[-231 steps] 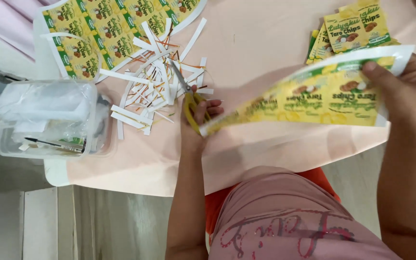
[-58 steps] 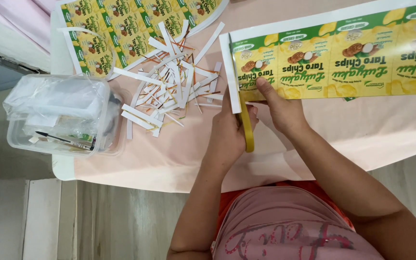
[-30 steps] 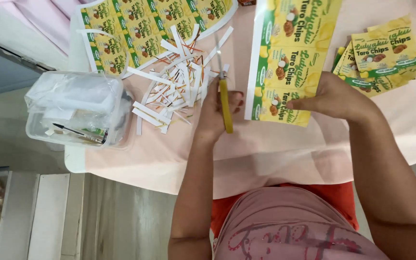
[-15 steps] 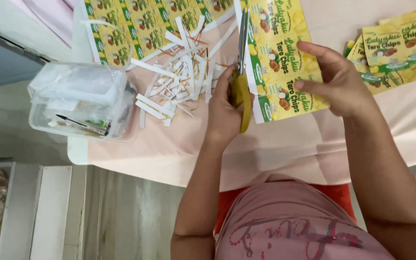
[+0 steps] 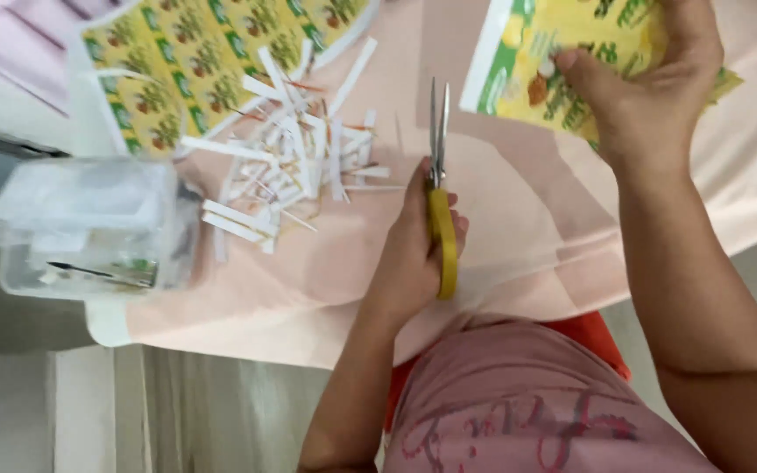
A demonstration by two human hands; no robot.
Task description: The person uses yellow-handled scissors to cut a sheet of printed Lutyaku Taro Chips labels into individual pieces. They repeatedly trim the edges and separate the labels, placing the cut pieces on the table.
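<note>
Bare pink counter (image 5: 519,236) lies open between my left hand (image 5: 413,254) and my right hand (image 5: 650,88). Left of my scissors (image 5: 439,175), a heap of white paper strips (image 5: 295,166) blocks the way; farther left, a clear plastic box (image 5: 89,228) crowds the counter's edge.

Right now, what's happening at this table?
A person is cutting printed packaging sheets. The left hand holds yellow-handled scissors, blades nearly shut and pointing away, clear of the paper. The right hand grips a yellow-green printed sheet at the upper right. A pile of white paper offcuts lies on the pink tablecloth, beside another printed sheet and a clear plastic box.
</note>
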